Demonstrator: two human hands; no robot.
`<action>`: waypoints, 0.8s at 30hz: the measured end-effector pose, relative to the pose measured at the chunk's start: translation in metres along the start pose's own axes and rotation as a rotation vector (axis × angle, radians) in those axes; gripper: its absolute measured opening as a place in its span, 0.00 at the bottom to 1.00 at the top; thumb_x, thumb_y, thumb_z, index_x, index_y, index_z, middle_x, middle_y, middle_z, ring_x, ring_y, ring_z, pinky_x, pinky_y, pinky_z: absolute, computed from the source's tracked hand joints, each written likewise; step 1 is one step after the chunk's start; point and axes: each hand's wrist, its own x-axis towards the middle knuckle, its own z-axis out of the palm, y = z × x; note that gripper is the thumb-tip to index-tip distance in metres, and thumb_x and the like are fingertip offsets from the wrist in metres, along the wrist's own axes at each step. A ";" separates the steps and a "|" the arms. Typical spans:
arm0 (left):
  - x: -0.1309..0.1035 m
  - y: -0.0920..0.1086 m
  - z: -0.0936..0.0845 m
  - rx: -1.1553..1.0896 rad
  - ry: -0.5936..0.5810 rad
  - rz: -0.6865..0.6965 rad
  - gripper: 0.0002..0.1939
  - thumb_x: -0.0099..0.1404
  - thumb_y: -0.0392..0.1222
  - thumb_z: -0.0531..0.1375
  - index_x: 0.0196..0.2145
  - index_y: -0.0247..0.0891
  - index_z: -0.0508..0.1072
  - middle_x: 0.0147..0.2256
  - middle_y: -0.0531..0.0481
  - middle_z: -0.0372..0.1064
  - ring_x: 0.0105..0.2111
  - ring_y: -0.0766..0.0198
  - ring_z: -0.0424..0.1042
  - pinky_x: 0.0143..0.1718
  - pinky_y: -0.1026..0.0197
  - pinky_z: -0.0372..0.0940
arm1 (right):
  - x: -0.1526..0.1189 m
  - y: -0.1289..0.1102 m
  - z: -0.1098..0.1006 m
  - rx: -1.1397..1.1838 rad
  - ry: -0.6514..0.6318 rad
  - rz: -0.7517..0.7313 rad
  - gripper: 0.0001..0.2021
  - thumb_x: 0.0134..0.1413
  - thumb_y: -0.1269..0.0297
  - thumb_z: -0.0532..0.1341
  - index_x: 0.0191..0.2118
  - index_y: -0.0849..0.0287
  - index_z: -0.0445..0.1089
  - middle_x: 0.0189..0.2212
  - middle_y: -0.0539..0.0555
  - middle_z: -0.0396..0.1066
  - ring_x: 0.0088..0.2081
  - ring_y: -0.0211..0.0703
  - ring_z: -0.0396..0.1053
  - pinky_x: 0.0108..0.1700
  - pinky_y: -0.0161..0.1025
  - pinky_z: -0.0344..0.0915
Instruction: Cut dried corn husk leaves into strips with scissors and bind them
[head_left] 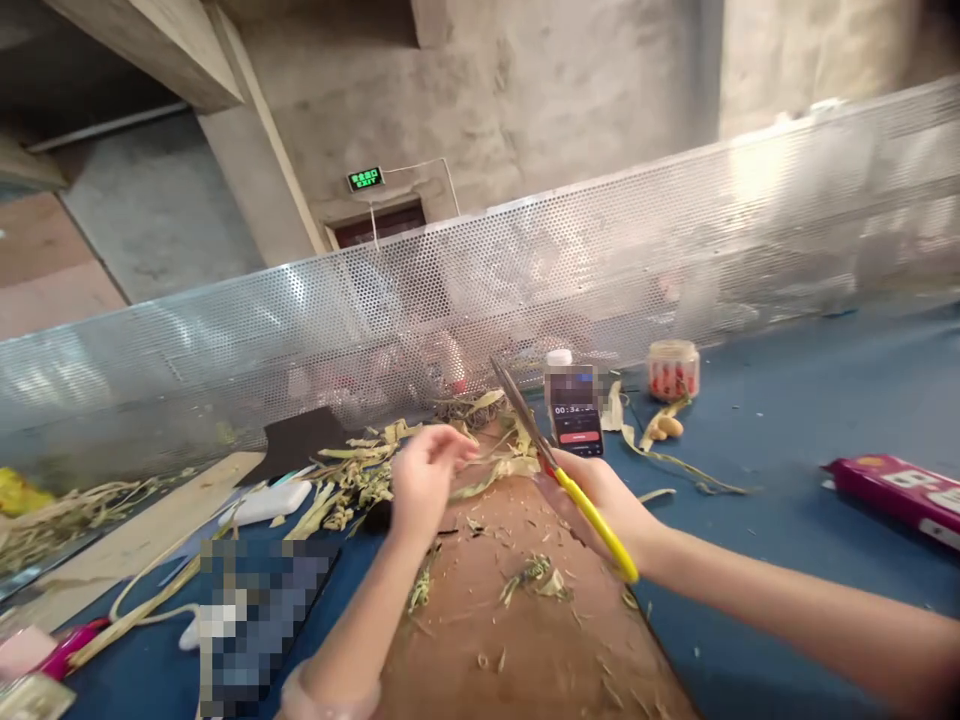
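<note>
My right hand (589, 490) is closed round yellow-handled scissors (592, 520), whose metal blades point up and away to the left. My left hand (429, 470) is raised over the left edge of a brown board (517, 570), its fingers bent and drawn together near pale dried leaf strips (499, 475); whether a thin strip is between them is too blurred to tell. Green and pale plant scraps (536, 578) are scattered on the board. Beyond the board's far end lies more dried plant material.
Dried plants (367, 470) and a white case (266, 502) lie on the left. A phone (577, 425) showing a timer and a jar (673, 370) stand behind. A magenta package (900, 495) is at right; a perforated metal screen (480, 270) crosses behind.
</note>
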 end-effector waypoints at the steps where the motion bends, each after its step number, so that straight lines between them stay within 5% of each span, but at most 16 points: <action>1: -0.004 -0.006 0.005 0.069 -0.075 -0.023 0.06 0.57 0.42 0.62 0.29 0.37 0.74 0.27 0.51 0.72 0.27 0.66 0.69 0.31 0.63 0.64 | 0.005 0.012 0.004 -0.022 0.009 -0.029 0.12 0.52 0.58 0.53 0.23 0.56 0.53 0.17 0.43 0.52 0.21 0.33 0.48 0.21 0.31 0.49; 3: -0.012 -0.017 0.015 0.236 -0.274 -0.067 0.05 0.56 0.41 0.61 0.26 0.38 0.73 0.22 0.54 0.71 0.24 0.66 0.67 0.28 0.65 0.61 | 0.009 0.041 0.009 -0.062 0.047 -0.104 0.11 0.50 0.60 0.54 0.23 0.56 0.52 0.17 0.43 0.51 0.21 0.33 0.48 0.22 0.31 0.49; 8: -0.029 -0.025 0.019 0.404 -0.534 -0.098 0.04 0.57 0.41 0.60 0.27 0.40 0.74 0.22 0.56 0.71 0.22 0.68 0.67 0.27 0.67 0.58 | 0.002 0.092 0.004 -0.138 0.076 -0.117 0.11 0.50 0.62 0.54 0.23 0.55 0.50 0.16 0.43 0.52 0.20 0.32 0.48 0.22 0.32 0.50; 14: -0.040 -0.023 0.018 0.466 -0.822 -0.107 0.07 0.57 0.44 0.60 0.30 0.39 0.75 0.28 0.52 0.74 0.28 0.65 0.70 0.30 0.65 0.60 | 0.003 0.085 -0.002 -0.128 0.218 -0.086 0.09 0.52 0.61 0.51 0.24 0.56 0.54 0.16 0.44 0.53 0.19 0.34 0.51 0.22 0.32 0.52; 19: -0.043 -0.027 0.023 0.444 -0.902 -0.132 0.20 0.49 0.48 0.66 0.38 0.36 0.73 0.31 0.48 0.73 0.28 0.65 0.69 0.30 0.64 0.62 | 0.002 0.086 -0.005 -0.161 0.245 -0.069 0.11 0.52 0.58 0.51 0.24 0.56 0.55 0.15 0.44 0.53 0.19 0.34 0.52 0.21 0.33 0.52; 24: -0.038 -0.028 0.019 0.465 -0.978 -0.090 0.18 0.51 0.48 0.65 0.38 0.37 0.75 0.30 0.49 0.73 0.28 0.65 0.68 0.29 0.64 0.60 | 0.005 0.094 -0.009 -0.183 0.282 -0.032 0.12 0.55 0.56 0.49 0.26 0.57 0.57 0.15 0.44 0.54 0.18 0.34 0.54 0.21 0.33 0.53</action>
